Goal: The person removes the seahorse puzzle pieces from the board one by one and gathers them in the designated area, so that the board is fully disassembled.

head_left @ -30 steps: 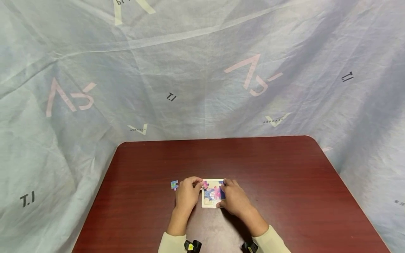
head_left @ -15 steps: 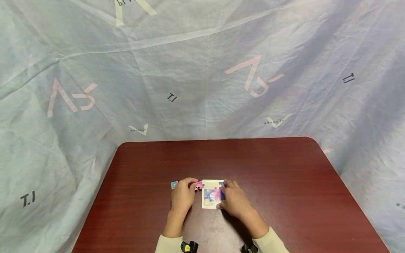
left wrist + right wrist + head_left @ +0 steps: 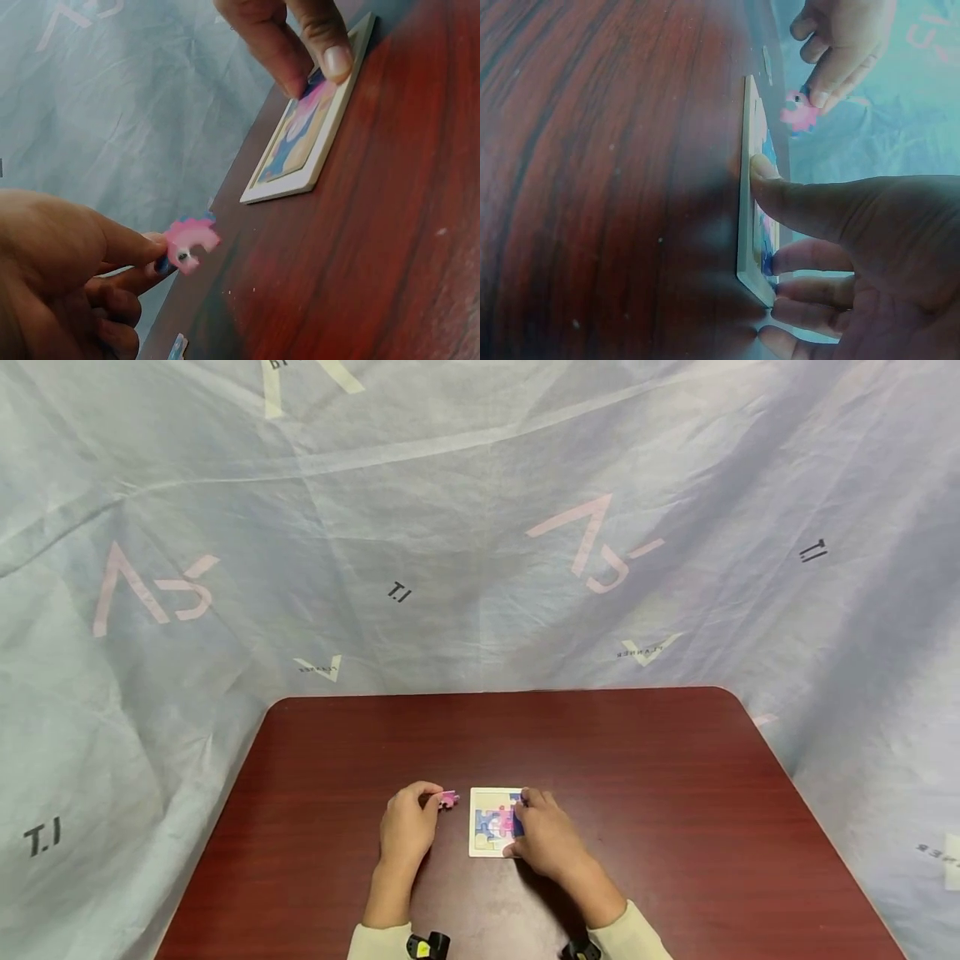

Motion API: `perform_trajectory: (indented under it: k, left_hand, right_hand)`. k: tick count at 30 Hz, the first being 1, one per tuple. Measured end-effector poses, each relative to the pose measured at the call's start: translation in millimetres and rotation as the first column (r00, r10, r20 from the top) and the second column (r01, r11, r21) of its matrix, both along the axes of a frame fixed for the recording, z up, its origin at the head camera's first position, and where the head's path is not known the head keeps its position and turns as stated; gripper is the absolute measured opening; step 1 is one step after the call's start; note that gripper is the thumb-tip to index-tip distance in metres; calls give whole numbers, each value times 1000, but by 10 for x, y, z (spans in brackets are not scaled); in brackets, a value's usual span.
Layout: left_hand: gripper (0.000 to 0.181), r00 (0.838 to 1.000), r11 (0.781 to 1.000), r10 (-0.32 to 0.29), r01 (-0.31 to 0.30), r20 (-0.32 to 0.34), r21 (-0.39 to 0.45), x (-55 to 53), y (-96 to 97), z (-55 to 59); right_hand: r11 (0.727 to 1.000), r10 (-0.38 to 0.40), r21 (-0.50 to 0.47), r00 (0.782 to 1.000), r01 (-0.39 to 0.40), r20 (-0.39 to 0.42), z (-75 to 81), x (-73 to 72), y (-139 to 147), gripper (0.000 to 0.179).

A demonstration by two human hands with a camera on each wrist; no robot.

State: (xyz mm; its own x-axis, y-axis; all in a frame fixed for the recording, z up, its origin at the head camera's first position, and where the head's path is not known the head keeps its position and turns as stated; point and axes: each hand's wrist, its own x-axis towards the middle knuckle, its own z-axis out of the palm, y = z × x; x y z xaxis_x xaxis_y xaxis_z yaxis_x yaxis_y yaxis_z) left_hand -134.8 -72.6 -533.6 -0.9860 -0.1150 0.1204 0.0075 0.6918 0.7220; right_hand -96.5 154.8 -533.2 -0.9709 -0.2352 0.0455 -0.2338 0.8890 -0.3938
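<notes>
Pink puzzle piece [image 3: 193, 244], pinched between fingers and thumb of the left hand [image 3: 407, 827], above the counter [image 3: 637, 760], left of the framed puzzle [image 3: 492, 798]. Spread fingers of the right hand [image 3: 551, 835] on the puzzle's right side, thumb on its near rim. Second piece [image 3: 178, 347] on the counter near the left hand.

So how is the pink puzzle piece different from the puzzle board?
The piece is small, while the board is larger. The piece has a knobbly, notched outline; the board has straight sides and a pale frame. The left hand pinches the piece above the table, whereas the board lies on it, partly under the right hand. Both show pink and blue.
</notes>
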Motion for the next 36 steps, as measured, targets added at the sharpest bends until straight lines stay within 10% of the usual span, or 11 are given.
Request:
perform_trajectory:
  k: [36]
  left_hand:
    - [10,984,991,-90,104,155,-88,-259,-497,45]
  right_hand:
    - [1000,7,13,1000,-7,1,13,16,-36,65]
